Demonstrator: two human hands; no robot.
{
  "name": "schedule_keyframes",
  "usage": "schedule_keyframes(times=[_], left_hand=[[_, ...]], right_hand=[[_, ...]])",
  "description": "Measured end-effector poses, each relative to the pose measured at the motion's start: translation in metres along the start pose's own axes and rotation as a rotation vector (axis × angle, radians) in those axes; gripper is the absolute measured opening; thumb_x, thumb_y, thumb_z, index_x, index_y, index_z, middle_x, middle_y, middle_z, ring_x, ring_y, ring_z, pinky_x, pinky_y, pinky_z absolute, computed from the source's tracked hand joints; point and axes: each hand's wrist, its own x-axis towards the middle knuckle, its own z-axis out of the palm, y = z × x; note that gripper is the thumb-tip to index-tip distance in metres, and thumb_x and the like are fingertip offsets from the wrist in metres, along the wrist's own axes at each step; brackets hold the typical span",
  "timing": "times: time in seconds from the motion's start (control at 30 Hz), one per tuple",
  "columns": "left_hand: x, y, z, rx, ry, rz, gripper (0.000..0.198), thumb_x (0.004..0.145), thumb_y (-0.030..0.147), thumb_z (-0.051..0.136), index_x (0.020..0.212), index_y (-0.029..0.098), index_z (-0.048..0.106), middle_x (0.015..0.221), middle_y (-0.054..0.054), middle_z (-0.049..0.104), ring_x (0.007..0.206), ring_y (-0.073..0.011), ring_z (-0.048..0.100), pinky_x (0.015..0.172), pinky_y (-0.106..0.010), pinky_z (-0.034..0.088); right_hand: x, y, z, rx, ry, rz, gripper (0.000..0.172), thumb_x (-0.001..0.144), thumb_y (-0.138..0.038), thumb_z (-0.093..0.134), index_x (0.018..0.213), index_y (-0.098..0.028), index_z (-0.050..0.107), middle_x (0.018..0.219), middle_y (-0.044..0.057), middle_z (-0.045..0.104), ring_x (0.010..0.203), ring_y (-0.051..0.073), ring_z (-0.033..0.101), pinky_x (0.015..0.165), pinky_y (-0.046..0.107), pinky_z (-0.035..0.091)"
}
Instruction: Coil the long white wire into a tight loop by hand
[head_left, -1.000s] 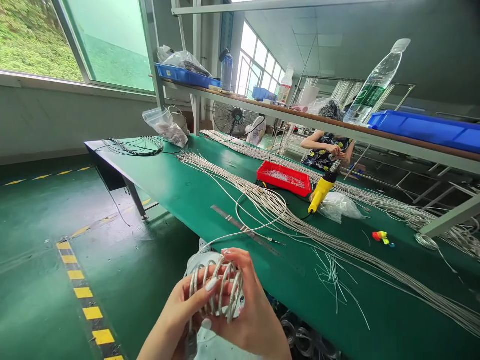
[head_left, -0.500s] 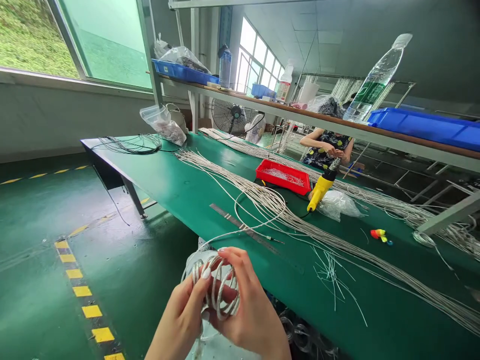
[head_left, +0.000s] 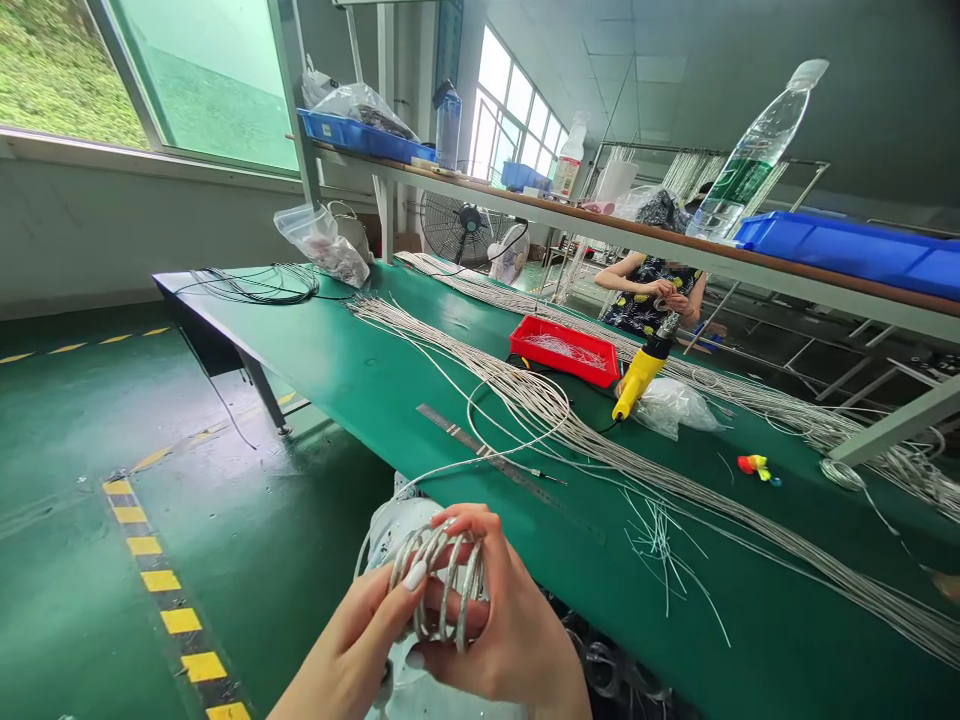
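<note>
1. Low at the near edge of the counter (head_left: 360, 370), left hand (head_left: 352, 645) and right hand (head_left: 525, 650) both have a closed grip on the wire coil (head_left: 444, 590).
2. The loops stand upright between the palms (right fingers over the top), and the loose tail runs far-right.

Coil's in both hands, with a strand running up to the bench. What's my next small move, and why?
Probably wrap one more loop: left hand and right hand pinch the coil, and the strand trails slack onto the table.

Small coil of pale grey wire (head_left: 442, 590), loops upright, off the table edge
</note>
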Motion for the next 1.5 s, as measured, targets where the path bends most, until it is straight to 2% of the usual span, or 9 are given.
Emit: schedule_keyframes(times=[0.17,0.33,0.43,0.57,0.8,1.1,1.3,1.43,1.5], left_hand=[[-0.004,0.004,0.0,-0.182,-0.008,-0.103,0.042,0.043,0.064,0.088,0.065,0.03,0.079,0.065,0.003,0.069,0.068,-0.0151,0.057,0.069,-0.017,0.048],[-0.003,0.004,0.005,-0.291,-0.244,-0.09,0.036,0.058,0.057,0.086,0.067,0.022,0.077,0.05,0.002,0.062,0.052,-0.0114,0.052,0.057,-0.018,0.048],[-0.002,-0.001,0.007,-0.33,-0.353,-0.085,0.036,0.067,0.055,0.081,0.076,0.02,0.078,0.049,0.0,0.063,0.051,-0.0134,0.057,0.058,-0.021,0.051],[-0.003,0.0,0.007,-0.344,-0.456,-0.13,0.054,0.051,0.054,0.091,0.087,0.016,0.077,0.061,-0.006,0.074,0.06,-0.0174,0.067,0.064,-0.024,0.054],[0.001,0.013,0.002,-0.21,-0.322,-0.078,0.04,0.06,0.054,0.086,0.059,0.016,0.072,0.052,-0.005,0.07,0.054,-0.0126,0.059,0.055,-0.018,0.045],[0.0,0.005,0.004,-0.366,-0.511,-0.169,0.045,0.052,0.048,0.093,0.076,0.018,0.07,0.054,-0.005,0.072,0.051,-0.0122,0.061,0.056,-0.019,0.046],[0.001,0.005,-0.015,-0.662,-0.208,0.039,0.036,0.061,0.042,0.09,0.058,0.02,0.061,0.034,0.006,0.057,0.036,-0.0066,0.05,0.047,-0.016,0.049],[0.011,0.009,-0.045,-1.104,-0.023,0.266,0.041,0.052,0.006,0.09,0.072,0.024,0.059,0.05,0.014,0.065,0.044,-0.0078,0.059,0.053,-0.016,0.06],[0.016,0.008,-0.062,-1.134,0.081,0.309,0.046,0.052,0.008,0.09,0.078,0.029,0.059,0.056,0.022,0.067,0.043,-0.0036,0.057,0.063,-0.01,0.059]], right_hand=[[-0.001,0.006,-0.002,-0.035,-0.02,-0.046,0.077,0.051,-0.016,0.083,0.117,-0.026,0.046,0.118,0.004,0.06,0.102,0.022,0.065,0.088,0.031,0.053],[0.001,-0.003,0.0,-0.16,-0.007,0.104,0.093,0.048,-0.01,0.083,0.13,-0.03,0.044,0.122,0.001,0.064,0.108,0.024,0.064,0.092,0.03,0.051],[0.004,-0.004,-0.001,-0.158,-0.038,0.063,0.084,0.048,-0.014,0.083,0.124,-0.026,0.049,0.117,0.002,0.064,0.101,0.023,0.066,0.087,0.028,0.052],[0.005,0.002,-0.003,-0.166,-0.017,-0.061,0.07,0.052,-0.016,0.076,0.118,-0.021,0.052,0.116,0.004,0.06,0.102,0.022,0.064,0.092,0.029,0.052],[-0.001,0.008,0.006,-0.337,-0.031,-0.098,0.109,0.061,-0.019,0.083,0.147,-0.032,0.019,0.152,0.011,0.033,0.134,0.03,0.046,0.107,0.041,0.048],[0.006,-0.002,0.004,-0.187,-0.094,-0.207,0.081,0.059,-0.006,0.075,0.132,-0.028,0.048,0.129,0.005,0.053,0.119,0.02,0.057,0.101,0.026,0.049],[0.004,0.014,0.018,-0.119,-0.06,-0.047,0.098,0.067,-0.016,0.078,0.147,-0.033,0.024,0.136,0.005,0.056,0.116,0.023,0.061,0.091,0.032,0.056],[0.014,0.026,0.019,-0.105,-0.113,0.213,0.036,0.077,-0.014,0.067,0.11,-0.025,0.059,0.086,-0.002,0.072,0.089,0.024,0.072,0.081,0.035,0.055],[0.018,0.031,0.017,0.022,-0.085,0.314,0.012,0.081,-0.015,0.062,0.089,-0.023,0.059,0.069,-0.004,0.066,0.077,0.022,0.073,0.07,0.03,0.054]])
